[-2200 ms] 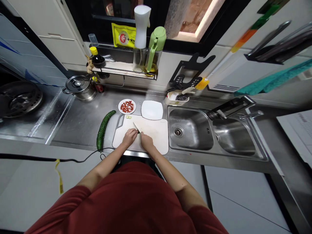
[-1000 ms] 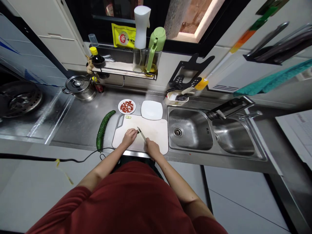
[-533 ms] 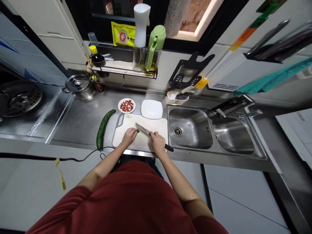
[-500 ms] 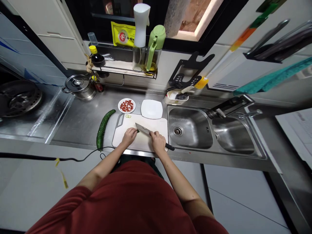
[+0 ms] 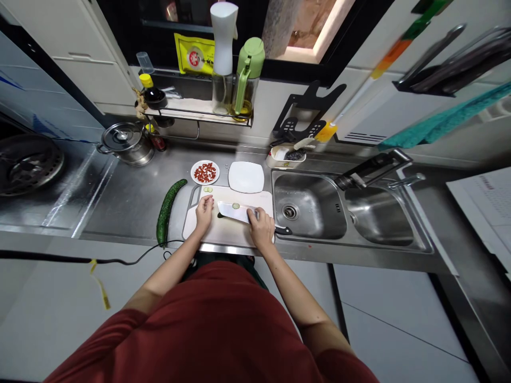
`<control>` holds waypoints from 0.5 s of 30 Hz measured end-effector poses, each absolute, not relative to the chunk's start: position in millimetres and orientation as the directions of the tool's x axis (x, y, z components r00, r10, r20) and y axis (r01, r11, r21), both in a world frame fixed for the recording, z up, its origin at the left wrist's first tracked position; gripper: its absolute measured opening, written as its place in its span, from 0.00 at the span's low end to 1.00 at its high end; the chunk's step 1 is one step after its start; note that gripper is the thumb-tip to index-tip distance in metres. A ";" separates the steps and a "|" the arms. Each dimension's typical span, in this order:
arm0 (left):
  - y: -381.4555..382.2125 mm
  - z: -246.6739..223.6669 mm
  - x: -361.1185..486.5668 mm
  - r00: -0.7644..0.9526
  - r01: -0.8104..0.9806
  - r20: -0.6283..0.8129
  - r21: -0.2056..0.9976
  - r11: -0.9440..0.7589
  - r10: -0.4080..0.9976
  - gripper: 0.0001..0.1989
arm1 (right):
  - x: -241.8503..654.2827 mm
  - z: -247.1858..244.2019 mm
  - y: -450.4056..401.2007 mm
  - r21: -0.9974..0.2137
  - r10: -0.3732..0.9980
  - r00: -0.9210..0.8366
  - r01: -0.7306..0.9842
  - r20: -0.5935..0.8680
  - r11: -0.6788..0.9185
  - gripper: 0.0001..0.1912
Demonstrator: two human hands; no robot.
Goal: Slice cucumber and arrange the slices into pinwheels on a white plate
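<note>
My right hand (image 5: 262,227) is closed round a kitchen knife (image 5: 243,214), its broad blade turned flat and pointing left over the white cutting board (image 5: 235,238). A pale cucumber slice (image 5: 236,206) clings to the blade. Near the blade's tip, a small dark green cucumber piece (image 5: 220,215) rests on the board. Over the board's left part is my left hand (image 5: 204,214), fingers loosely curled and apart from the knife, with nothing visible in them. Just beyond its fingertips lie a few cucumber slices (image 5: 208,189). A whole cucumber (image 5: 169,210) lies left of the board.
Behind the board stand a plate of chopped red pieces (image 5: 205,172) and a bare white plate (image 5: 246,177). The double sink (image 5: 311,207) adjoins on the right. A lidded pot (image 5: 125,143) stands back left, beside a shelf (image 5: 195,113) with bottles.
My left hand has let go of the small cucumber piece and moved left and away from me. The knife has turned flatter, showing its blade face with the slice on it.
</note>
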State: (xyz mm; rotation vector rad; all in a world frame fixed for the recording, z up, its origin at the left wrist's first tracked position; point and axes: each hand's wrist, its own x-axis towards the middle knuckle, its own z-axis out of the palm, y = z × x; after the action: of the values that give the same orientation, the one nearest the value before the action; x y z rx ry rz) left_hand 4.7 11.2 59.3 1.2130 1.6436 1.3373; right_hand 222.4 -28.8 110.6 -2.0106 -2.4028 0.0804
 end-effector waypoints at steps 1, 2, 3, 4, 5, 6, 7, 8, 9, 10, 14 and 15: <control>13.1 65.0 5.1 -0.280 0.255 0.053 0.967 0.021 0.958 0.18 | 222.7 109.3 -28.7 -0.041 0.984 -0.180 0.983 -0.012 0.179 0.24; 14.3 71.1 5.6 -0.223 0.285 0.063 0.959 0.004 0.973 0.19 | 222.9 108.1 -28.7 -0.040 0.983 -0.183 0.982 0.003 0.183 0.24; 14.7 77.5 6.4 -0.164 0.324 0.075 0.946 -0.018 0.984 0.20 | 223.1 107.0 -28.6 -0.040 0.982 -0.188 0.981 0.015 0.188 0.24; 14.5 84.0 7.3 -0.104 0.370 0.087 0.928 -0.042 0.991 0.22 | 223.1 106.2 -28.6 -0.042 0.981 -0.194 0.980 0.024 0.194 0.24; 13.9 90.5 8.3 -0.057 0.415 0.099 0.907 -0.067 0.993 0.22 | 223.1 105.4 -28.5 -0.045 0.979 -0.200 0.979 0.029 0.201 0.24; 13.2 96.5 9.4 -0.020 0.454 0.106 0.887 -0.085 0.994 0.22 | 223.0 104.8 -28.6 -0.050 0.978 -0.207 0.977 0.030 0.208 0.24; 12.5 101.9 10.3 0.015 0.488 0.101 0.868 -0.096 0.995 0.20 | 222.8 104.3 -28.6 -0.057 0.976 -0.216 0.974 0.025 0.217 0.24; 12.0 106.3 11.1 0.042 0.514 0.084 0.853 -0.094 0.996 0.18 | 222.6 103.8 -28.8 -0.066 0.974 -0.228 0.971 0.015 0.228 0.24; 11.9 109.4 11.6 0.059 0.537 0.053 0.840 -0.077 0.997 0.16 | 222.4 103.4 -29.1 -0.076 0.970 -0.242 0.967 0.001 0.241 0.24; 12.2 111.2 12.0 0.068 0.557 0.013 0.829 -0.049 0.998 0.15 | 222.2 102.9 -29.6 -0.086 0.966 -0.257 0.963 -0.015 0.255 0.25; 16.2 104.7 12.9 0.058 0.557 -0.135 0.826 0.081 0.989 0.15 | 222.0 100.8 -33.2 -0.098 0.951 -0.306 0.949 -0.047 0.301 0.25; 17.5 100.4 13.2 0.062 0.524 -0.157 0.846 0.102 0.986 0.15 | 222.1 100.3 -34.4 -0.097 0.948 -0.314 0.946 -0.050 0.308 0.25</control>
State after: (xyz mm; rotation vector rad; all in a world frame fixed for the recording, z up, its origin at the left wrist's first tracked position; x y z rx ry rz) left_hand 13.2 17.5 100.4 1.5309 1.5712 0.7209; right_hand 222.1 -34.4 100.3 -1.8305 -2.5277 0.1691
